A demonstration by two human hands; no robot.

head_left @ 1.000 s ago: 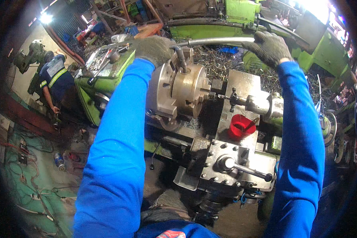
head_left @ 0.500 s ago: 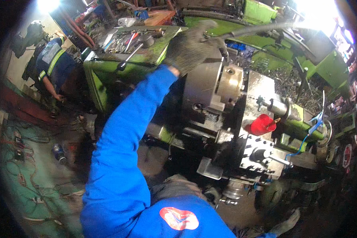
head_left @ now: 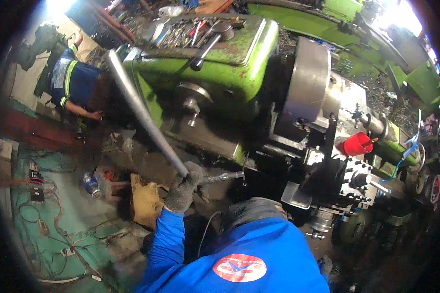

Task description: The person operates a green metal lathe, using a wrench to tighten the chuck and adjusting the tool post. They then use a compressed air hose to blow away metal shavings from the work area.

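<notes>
My left hand (head_left: 182, 188), in a dark grey knit glove, is closed round a long-handled chuck key. Its long, pale metal handle (head_left: 144, 115) slants up and to the left, and its short steel end (head_left: 225, 177) points right, apart from the machine. To the right stands the lathe's large steel chuck (head_left: 308, 75), with a jaw (head_left: 300, 124) showing on its face side. My right hand (head_left: 325, 264), also gloved, shows only in part beside my blue jacket at the lower edge. Its fingers cannot be made out.
The green lathe headstock (head_left: 205, 83) carries loose tools (head_left: 186, 34) and a lever (head_left: 208, 51). A red cup (head_left: 358, 144) stands near the tool post (head_left: 361, 180). A co-worker (head_left: 73, 80) bends at far left. Cables (head_left: 58, 215) and a blue can (head_left: 91, 185) lie on the floor.
My left hand has drawn back from the top of the chuck, down and left, bringing the long-handled chuck key with it. My right hand has come in closer to my body.
</notes>
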